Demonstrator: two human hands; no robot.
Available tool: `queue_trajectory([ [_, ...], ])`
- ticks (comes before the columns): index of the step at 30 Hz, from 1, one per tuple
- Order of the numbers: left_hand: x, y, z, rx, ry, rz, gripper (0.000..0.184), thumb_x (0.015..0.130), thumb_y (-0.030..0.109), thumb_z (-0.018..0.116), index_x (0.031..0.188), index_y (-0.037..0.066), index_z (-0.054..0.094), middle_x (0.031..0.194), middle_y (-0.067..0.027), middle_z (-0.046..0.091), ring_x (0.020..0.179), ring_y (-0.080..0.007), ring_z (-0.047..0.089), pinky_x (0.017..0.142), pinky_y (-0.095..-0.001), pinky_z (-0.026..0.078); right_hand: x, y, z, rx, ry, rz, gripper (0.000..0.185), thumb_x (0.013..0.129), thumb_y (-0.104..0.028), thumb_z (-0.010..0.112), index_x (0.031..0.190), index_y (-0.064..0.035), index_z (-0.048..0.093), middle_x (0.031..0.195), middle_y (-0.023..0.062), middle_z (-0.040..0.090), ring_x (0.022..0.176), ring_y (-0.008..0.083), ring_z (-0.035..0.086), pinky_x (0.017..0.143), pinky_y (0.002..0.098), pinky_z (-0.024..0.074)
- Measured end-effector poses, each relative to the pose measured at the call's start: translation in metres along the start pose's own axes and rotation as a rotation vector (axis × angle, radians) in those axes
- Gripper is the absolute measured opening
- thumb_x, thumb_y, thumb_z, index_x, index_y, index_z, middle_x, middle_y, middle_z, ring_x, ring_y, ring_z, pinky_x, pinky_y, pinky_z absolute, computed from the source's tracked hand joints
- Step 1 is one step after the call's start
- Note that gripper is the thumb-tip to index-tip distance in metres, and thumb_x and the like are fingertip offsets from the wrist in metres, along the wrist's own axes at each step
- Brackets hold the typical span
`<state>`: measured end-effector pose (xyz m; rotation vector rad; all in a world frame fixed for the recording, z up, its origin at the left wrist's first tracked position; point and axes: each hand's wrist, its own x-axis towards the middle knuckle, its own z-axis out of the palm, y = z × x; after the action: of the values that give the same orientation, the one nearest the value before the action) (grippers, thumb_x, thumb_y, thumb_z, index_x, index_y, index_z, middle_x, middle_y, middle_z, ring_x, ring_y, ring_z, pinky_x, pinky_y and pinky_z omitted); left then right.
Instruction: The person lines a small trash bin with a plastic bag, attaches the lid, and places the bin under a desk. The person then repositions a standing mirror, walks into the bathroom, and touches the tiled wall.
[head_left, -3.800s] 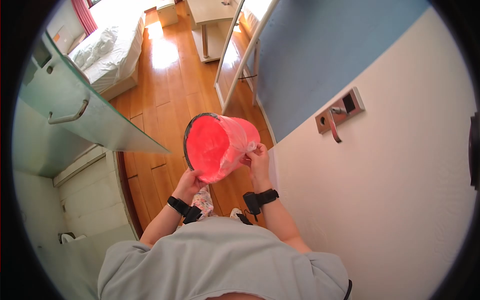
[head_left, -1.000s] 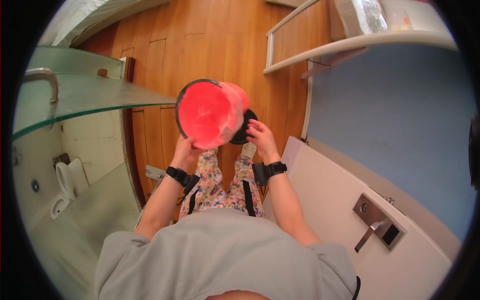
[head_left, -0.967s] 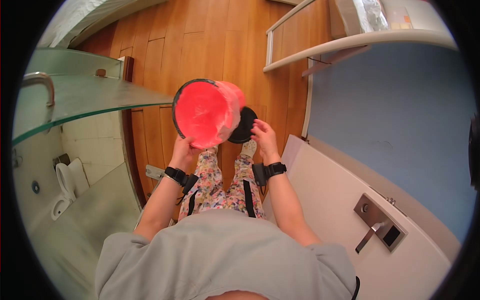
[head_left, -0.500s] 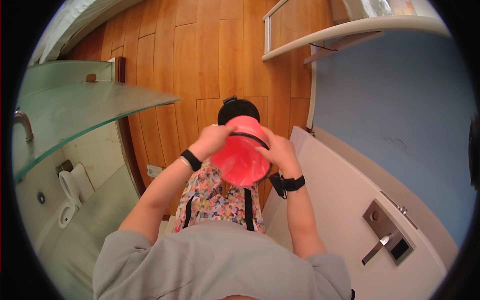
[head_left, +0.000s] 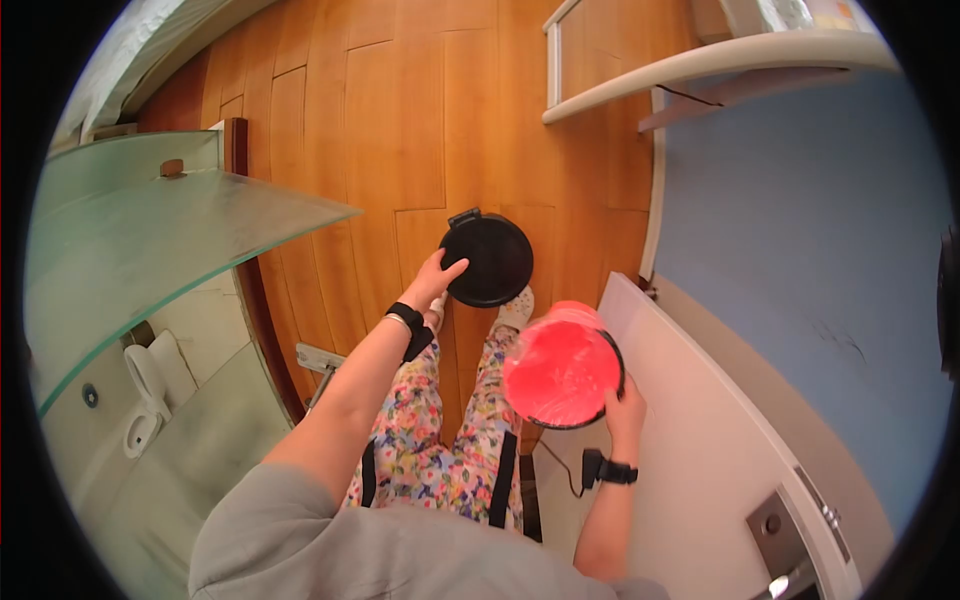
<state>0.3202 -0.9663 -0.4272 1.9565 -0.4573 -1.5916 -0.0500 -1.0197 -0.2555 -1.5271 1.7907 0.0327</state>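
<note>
My right hand (head_left: pixel 626 408) grips the black rim of a round opening lined with a pink plastic bag (head_left: pixel 552 375), held at the right above my leg. The pink film is wrinkled and shiny inside the rim. In front of my feet is a black round bin (head_left: pixel 490 262), its top a dark disc with a small hinge-like tab at the far edge. At the disc's left edge is my left hand (head_left: pixel 438 276), thumb and fingers apart, the thumb over the black top. Whether it touches the bin or hovers just above it, I cannot tell.
A white door (head_left: pixel 690 430) with a metal handle plate stands close on my right. To the left, a frosted glass panel (head_left: pixel 220 215) juts out over the wooden floor (head_left: pixel 400 120). A pale rail frame (head_left: pixel 640 85) is ahead at the right.
Both hands were on the pink bag and its black rim. My left hand has let go and moved to the black bin; my right has carried the bag to the right and nearer me.
</note>
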Motion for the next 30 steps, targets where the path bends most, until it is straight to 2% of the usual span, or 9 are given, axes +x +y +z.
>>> queue_trajectory([
  [2, 0.014, -0.019, -0.001, -0.145, 0.022, -0.319, 0.087, 0.087, 0.049, 0.057, 0.143, -0.005, 0.016, 0.148, -0.0225, 0.024, 0.137, -0.0312, 0.025, 0.109, -0.0377, 0.025, -0.003, 0.023, 0.013, 0.131, 0.007, 0.107, 0.036, 0.082, -0.009, 0.056, 0.116, -0.0005, 0.056, 0.095, 0.0114, 0.066, 0.084, 0.0208, 0.065, 0.079, 0.0333, 0.0495],
  [7, 0.064, -0.092, 0.017, -0.278, 0.174, -0.501, 0.081, 0.09, 0.049, 0.05, 0.143, -0.002, 0.017, 0.146, -0.0213, 0.026, 0.134, -0.0322, 0.029, 0.108, -0.0436, 0.026, -0.007, 0.062, 0.049, 0.456, 0.098, 0.251, 0.03, 0.084, -0.005, 0.054, 0.114, -0.0007, 0.055, 0.089, 0.006, 0.064, 0.067, 0.0127, 0.058, 0.058, 0.0253, 0.0466],
  [10, 0.098, -0.167, 0.028, -0.312, 0.283, -0.333, 0.058, 0.094, 0.036, 0.048, 0.142, 0.014, 0.024, 0.116, -0.0154, 0.056, 0.095, -0.0253, 0.058, 0.074, -0.0457, 0.051, -0.007, 0.047, 0.053, 0.481, 0.085, 0.481, 0.026, 0.085, -0.005, 0.055, 0.111, -0.002, 0.056, 0.081, 0.0028, 0.06, 0.056, 0.0072, 0.051, 0.044, 0.0204, 0.038],
  [14, 0.053, -0.057, 0.017, -0.667, 0.292, -0.237, 0.042, 0.096, 0.028, 0.047, 0.131, 0.007, 0.041, 0.118, -0.0143, 0.055, 0.094, -0.0219, 0.06, 0.062, -0.042, 0.055, -0.002, 0.052, 0.065, 0.604, 0.124, 0.482, 0.025, 0.084, -0.005, 0.056, 0.11, -0.0034, 0.056, 0.076, 0.0011, 0.056, 0.05, 0.0056, 0.046, 0.038, 0.0192, 0.0346],
  [15, 0.048, -0.041, 0.005, -0.74, 0.192, -0.274, 0.04, 0.095, 0.031, 0.05, 0.127, 0.009, 0.042, 0.11, -0.0125, 0.059, 0.089, -0.0207, 0.061, 0.065, -0.0352, 0.055, -0.001, 0.052, 0.066, 0.614, 0.133, 0.502, 0.025, 0.084, -0.005, 0.056, 0.11, -0.0034, 0.056, 0.076, 0.0011, 0.056, 0.05, 0.0056, 0.046, 0.038, 0.0192, 0.0346],
  [18, 0.074, -0.066, -0.048, -1.09, -0.05, -0.755, 0.021, 0.091, 0.026, 0.055, 0.079, 0.012, 0.046, 0.063, -0.0017, 0.05, 0.043, -0.0074, 0.048, 0.035, -0.0178, 0.041, 0.007, 0.058, 0.075, 0.578, 0.094, 0.508, 0.025, 0.085, -0.006, 0.055, 0.11, -0.0036, 0.055, 0.078, 0.0021, 0.057, 0.05, 0.0058, 0.046, 0.037, 0.0192, 0.0335],
  [27, 0.064, -0.054, -0.045, -1.081, -0.114, -0.801, 0.016, 0.092, 0.02, 0.049, 0.078, 0.014, 0.045, 0.06, -0.0014, 0.046, 0.044, -0.0062, 0.044, 0.032, -0.0174, 0.035, 0.056, 0.054, 0.124, 0.547, 0.091, 0.266, 0.029, 0.087, -0.004, 0.054, 0.116, -0.0014, 0.052, 0.094, 0.007, 0.063, 0.057, 0.0066, 0.052, 0.039, 0.0203, 0.0357],
  [29, 0.061, -0.059, -0.041, -1.039, -0.094, -0.768, 0.018, 0.093, 0.021, 0.048, 0.077, 0.014, 0.045, 0.06, -0.0009, 0.046, 0.044, -0.0063, 0.042, 0.031, -0.0178, 0.034, 0.078, 0.043, 0.137, 0.601, 0.086, 0.149, 0.035, 0.085, -0.007, 0.055, 0.12, -0.0013, 0.053, 0.093, 0.0112, 0.066, 0.083, 0.0172, 0.062, 0.077, 0.0291, 0.047],
  [30, 0.06, -0.061, -0.039, -1.0, -0.077, -0.729, 0.019, 0.093, 0.022, 0.047, 0.076, 0.015, 0.045, 0.06, -0.0004, 0.045, 0.044, -0.0064, 0.041, 0.031, -0.0181, 0.032, 0.09, 0.047, 0.148, 0.603, 0.085, 0.149, 0.035, 0.085, -0.007, 0.055, 0.12, -0.0013, 0.053, 0.093, 0.0112, 0.066, 0.083, 0.0172, 0.062, 0.077, 0.0291, 0.047],
])
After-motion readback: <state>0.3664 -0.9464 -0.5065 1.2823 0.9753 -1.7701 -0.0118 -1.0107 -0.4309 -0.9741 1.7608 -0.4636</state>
